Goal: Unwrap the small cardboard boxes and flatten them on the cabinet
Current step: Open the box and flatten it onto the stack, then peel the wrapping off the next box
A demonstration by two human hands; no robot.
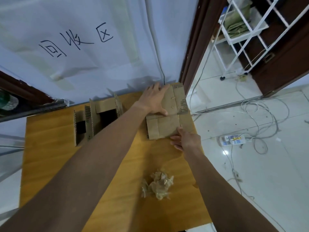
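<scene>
White sheeting marked with black handwritten characters (75,42) hangs behind a wooden counter (55,156), with pale floor tiles (259,181) to its right. Flattened cardboard (168,128) lies at the counter's far right corner. Two open boxes (103,118) stand upright left of it, well apart from the cardboard. The left hand (153,99) presses flat on the far part of the cardboard, fingers straight. The right hand (185,139) touches its near edge, thumb on top, fingers nearly straight. A crumpled tape wad (158,186) sits near the counter's front edge.
</scene>
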